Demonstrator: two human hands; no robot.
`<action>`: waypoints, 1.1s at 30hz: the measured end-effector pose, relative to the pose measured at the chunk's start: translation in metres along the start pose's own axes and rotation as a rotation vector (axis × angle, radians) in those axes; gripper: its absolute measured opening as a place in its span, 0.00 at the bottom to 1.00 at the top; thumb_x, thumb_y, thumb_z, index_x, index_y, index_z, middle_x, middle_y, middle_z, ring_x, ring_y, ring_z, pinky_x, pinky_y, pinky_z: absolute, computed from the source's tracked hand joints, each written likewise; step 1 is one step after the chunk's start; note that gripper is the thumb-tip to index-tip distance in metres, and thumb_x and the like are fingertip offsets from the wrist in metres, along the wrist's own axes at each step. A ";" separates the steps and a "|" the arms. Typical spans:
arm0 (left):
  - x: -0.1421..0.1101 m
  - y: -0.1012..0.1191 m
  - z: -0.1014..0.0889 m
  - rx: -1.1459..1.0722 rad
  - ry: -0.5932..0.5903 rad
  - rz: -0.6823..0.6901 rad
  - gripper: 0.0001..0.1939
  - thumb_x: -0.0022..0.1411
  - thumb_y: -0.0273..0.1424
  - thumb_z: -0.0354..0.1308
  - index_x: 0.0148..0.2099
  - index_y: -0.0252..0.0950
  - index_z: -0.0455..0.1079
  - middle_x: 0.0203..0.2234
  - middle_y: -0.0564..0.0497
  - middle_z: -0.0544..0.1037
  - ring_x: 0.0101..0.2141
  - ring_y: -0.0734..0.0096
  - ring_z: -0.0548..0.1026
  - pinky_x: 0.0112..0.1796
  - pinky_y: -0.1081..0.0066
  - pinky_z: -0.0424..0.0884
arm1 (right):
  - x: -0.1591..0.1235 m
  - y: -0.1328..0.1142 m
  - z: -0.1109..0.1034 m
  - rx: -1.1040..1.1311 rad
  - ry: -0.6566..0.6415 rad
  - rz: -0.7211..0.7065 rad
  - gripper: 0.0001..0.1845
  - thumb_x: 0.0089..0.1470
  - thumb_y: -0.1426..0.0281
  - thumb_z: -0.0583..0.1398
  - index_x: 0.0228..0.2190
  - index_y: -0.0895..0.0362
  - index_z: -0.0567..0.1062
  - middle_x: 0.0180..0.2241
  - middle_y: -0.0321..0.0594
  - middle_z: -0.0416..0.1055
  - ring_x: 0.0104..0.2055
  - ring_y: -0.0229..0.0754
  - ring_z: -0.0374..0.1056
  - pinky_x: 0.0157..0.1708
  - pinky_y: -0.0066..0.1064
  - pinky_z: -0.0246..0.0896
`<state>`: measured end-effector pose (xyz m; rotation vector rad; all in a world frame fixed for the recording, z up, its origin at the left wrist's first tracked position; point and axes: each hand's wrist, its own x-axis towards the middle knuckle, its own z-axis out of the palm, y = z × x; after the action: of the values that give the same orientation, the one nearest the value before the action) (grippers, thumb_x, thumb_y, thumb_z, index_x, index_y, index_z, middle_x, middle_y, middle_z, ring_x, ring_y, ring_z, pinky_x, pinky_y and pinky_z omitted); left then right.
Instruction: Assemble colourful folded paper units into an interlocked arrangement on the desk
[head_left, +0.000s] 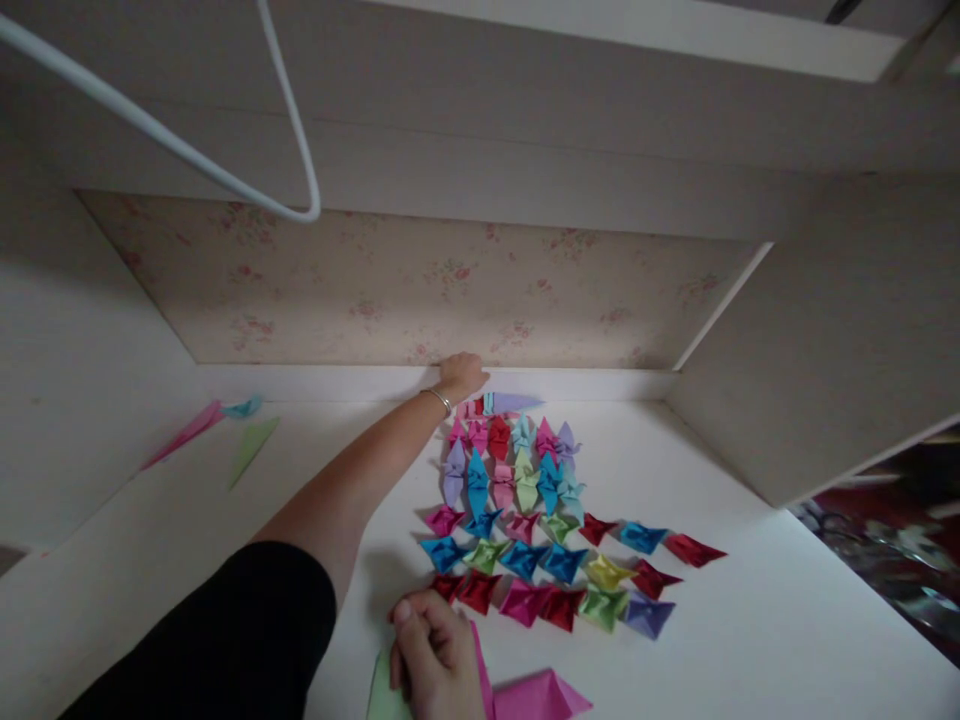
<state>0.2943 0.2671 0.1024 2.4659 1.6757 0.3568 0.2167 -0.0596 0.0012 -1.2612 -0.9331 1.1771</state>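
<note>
- Rows of small folded-paper pieces in red, pink, blue, green, yellow and purple (564, 563) sit mid-view on the white tabletop (750, 620), running toward the back; the farther ones look like little cranes.
- Left hand (463, 375) is way at the back, right by the flat coloured paper pieces (517, 402). Arm's stretched out of a black sleeve (225, 630), with a thin silvery bracelet (436, 398) on the wrist. It's small and dim back there, so I honestly can't tell how far its fingers are open or whether they've got hold of anything.
- Right hand (431, 640) is down front, just beside the nearest row. Fingers are curled in tight with the thumb over them; anything inside is hidden. Pale green paper (384, 690) peeks out to its left, bright pink folded paper (544, 695) to its right.
- Over by the left side panel (90, 400): slim pink paper piece (184, 435), small turquoise one (242, 408), light green one (253, 448).
- Cream floral panel (450, 300) behind everything.
</note>
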 end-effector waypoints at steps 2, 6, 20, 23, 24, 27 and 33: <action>-0.010 -0.028 -0.020 0.007 0.025 -0.035 0.19 0.57 0.37 0.55 0.45 0.31 0.76 0.44 0.34 0.77 0.47 0.51 0.73 0.45 0.62 0.68 | -0.002 -0.010 -0.004 0.002 -0.078 0.036 0.22 0.56 0.50 0.55 0.25 0.55 0.71 0.12 0.28 0.57 0.15 0.32 0.48 0.17 0.24 0.39; -0.059 -0.093 -0.051 -0.012 0.049 -0.109 0.16 0.57 0.37 0.52 0.37 0.34 0.78 0.35 0.41 0.80 0.39 0.59 0.76 0.38 0.68 0.68 | -0.007 -0.021 -0.009 -0.042 -0.125 0.027 0.21 0.57 0.52 0.55 0.26 0.56 0.71 0.15 0.30 0.60 0.18 0.33 0.52 0.19 0.25 0.42; -0.329 -0.195 0.005 -0.851 0.078 -0.498 0.24 0.56 0.50 0.52 0.20 0.36 0.63 0.10 0.58 0.59 0.14 0.77 0.56 0.18 0.75 0.50 | -0.013 -0.018 -0.007 -0.202 -0.150 -0.092 0.19 0.57 0.55 0.56 0.24 0.56 0.71 0.17 0.30 0.61 0.19 0.33 0.54 0.20 0.26 0.47; -0.343 -0.191 0.014 -0.873 0.141 -0.470 0.24 0.57 0.50 0.52 0.20 0.36 0.64 0.12 0.58 0.58 0.16 0.77 0.57 0.20 0.75 0.52 | -0.010 -0.011 -0.007 -0.236 -0.142 -0.090 0.18 0.57 0.55 0.56 0.25 0.56 0.71 0.17 0.30 0.61 0.19 0.33 0.54 0.20 0.26 0.46; -0.343 -0.190 0.014 -0.866 0.154 -0.449 0.24 0.57 0.49 0.52 0.20 0.36 0.63 0.12 0.58 0.59 0.17 0.77 0.58 0.21 0.75 0.53 | -0.008 -0.010 -0.006 -0.241 -0.138 -0.084 0.18 0.57 0.55 0.56 0.25 0.56 0.71 0.17 0.30 0.61 0.19 0.34 0.54 0.20 0.26 0.47; -0.339 -0.187 0.013 -0.846 0.155 -0.402 0.23 0.58 0.47 0.53 0.20 0.36 0.61 0.14 0.58 0.61 0.19 0.77 0.59 0.23 0.75 0.54 | -0.003 -0.014 -0.001 -0.278 -0.102 -0.077 0.19 0.57 0.55 0.55 0.26 0.56 0.72 0.17 0.30 0.62 0.19 0.34 0.55 0.19 0.26 0.47; -0.337 -0.191 0.019 -0.784 0.170 -0.357 0.19 0.59 0.44 0.53 0.22 0.36 0.64 0.15 0.57 0.64 0.21 0.74 0.64 0.24 0.74 0.56 | 0.025 -0.063 0.046 -0.403 -0.254 -0.219 0.19 0.59 0.56 0.53 0.28 0.56 0.73 0.20 0.31 0.67 0.20 0.33 0.59 0.21 0.24 0.53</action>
<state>0.0096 0.0258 -0.0027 1.5793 1.5709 0.9693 0.1852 -0.0219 0.0663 -1.2981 -1.5159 1.0196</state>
